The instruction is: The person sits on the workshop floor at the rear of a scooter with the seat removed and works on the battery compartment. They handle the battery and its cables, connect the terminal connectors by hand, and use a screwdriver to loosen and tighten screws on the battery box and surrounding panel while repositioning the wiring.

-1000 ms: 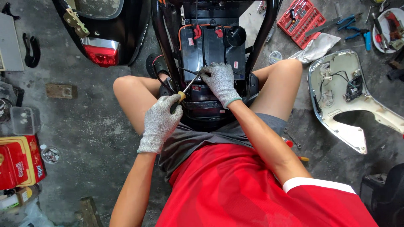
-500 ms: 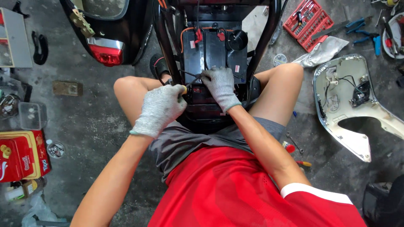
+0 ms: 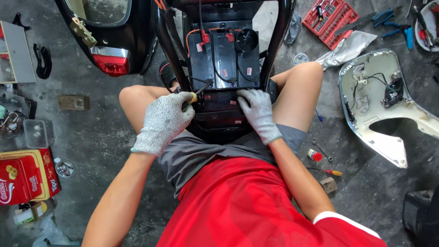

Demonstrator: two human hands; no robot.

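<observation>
Now, screwdriver gripped in left hand, right hand beside

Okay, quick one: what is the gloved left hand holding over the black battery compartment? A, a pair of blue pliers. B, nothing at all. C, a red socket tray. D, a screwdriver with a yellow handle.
D: the left hand is closed round a screwdriver, whose yellow handle end shows beside the fingers and whose dark shaft points at the battery compartment.

red and yellow box at lower left; small red labels on black batteries
</observation>
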